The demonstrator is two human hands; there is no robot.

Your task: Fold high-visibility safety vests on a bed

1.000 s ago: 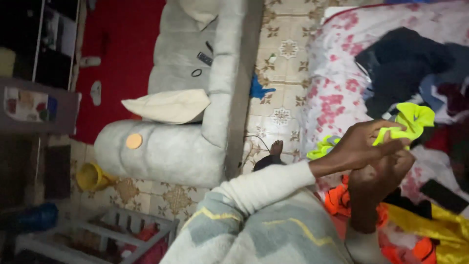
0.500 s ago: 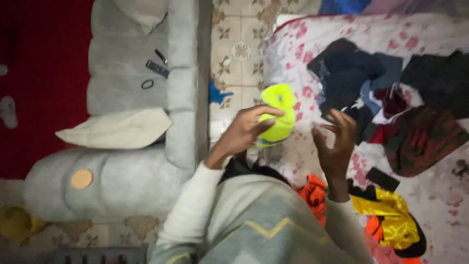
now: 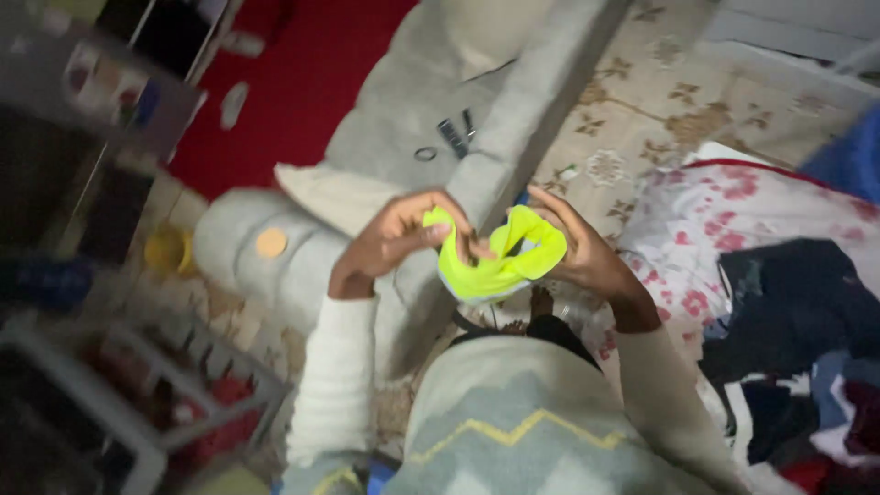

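Pale knitted wool fills the bottom centre of the frame: the person's grey jumper with a yellow zigzag line [image 3: 513, 431], its cream ribbed sleeves rising toward the middle. Just above it, in the centre, both hands hold a small neon-yellow stretchy fabric piece [image 3: 500, 261] between them. The left hand [image 3: 399, 238] has its fingers curled shut, pinching the left end of the fabric. The right hand [image 3: 577, 247] has its fingers bent around the right end, thumb hooked into the loop of cloth. At the right edge lies a white sheet with pink flowers [image 3: 706, 220], carrying a heap of dark navy and maroon clothes [image 3: 807, 339]. Behind the hands, from centre to upper middle, stands a grey upholstered sofa [image 3: 403, 119] with a cream cushion [image 3: 335, 197] on it. Beyond, upper left, a red carpet [image 3: 302, 82]; upper right, a beige patterned tile floor [image 3: 669, 101].
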